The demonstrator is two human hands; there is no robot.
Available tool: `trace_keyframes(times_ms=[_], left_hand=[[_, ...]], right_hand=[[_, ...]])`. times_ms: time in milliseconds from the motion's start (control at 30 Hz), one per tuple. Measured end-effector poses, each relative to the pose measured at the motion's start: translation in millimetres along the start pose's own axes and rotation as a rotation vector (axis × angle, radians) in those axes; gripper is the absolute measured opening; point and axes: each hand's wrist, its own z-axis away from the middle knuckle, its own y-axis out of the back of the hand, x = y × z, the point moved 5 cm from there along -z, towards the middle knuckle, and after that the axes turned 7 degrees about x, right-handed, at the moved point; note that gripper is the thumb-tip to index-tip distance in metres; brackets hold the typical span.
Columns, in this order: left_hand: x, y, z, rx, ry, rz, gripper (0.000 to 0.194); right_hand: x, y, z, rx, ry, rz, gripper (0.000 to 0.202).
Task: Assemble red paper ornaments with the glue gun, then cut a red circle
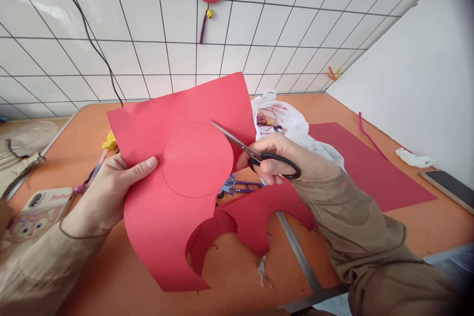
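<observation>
My left hand (118, 182) grips a large sheet of red paper (177, 106) by its left side, thumb on the front. A circle is drawn on the sheet in thin dark line, and a curved piece is gone from its lower right edge. Black-handled scissors (266, 155) are in my right hand (277, 153), fingers through the loops. Their blades lie at the circle's upper right, where the paper is cut along part of the right side. Under the sheet, red paper offcuts (255, 232) with curved edges lie on the orange table (237, 276).
Behind my right hand stands a white plastic bag (289, 118) with small items inside. Another red sheet (370, 168) lies at the right, near a dark phone (450, 187) and a crumpled tissue (414, 158). A cased phone (40, 212) is at the left. White tiles (148, 24) line the wall.
</observation>
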Motion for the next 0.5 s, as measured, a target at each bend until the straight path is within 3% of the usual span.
trace_keyframes(times_ms=[133, 500], left_hand=[[0.8, -1.8, 0.0, -0.016, -0.004, 0.004, 0.029], [0.3, 1.1, -1.8, -0.028, -0.019, -0.01, 0.028]], right_hand=[[-1.9, -0.9, 2.3, 0.06, -0.014, -0.021, 0.063], [10.2, 2.2, -3.0, -0.001, -0.005, -0.03, 0.061]])
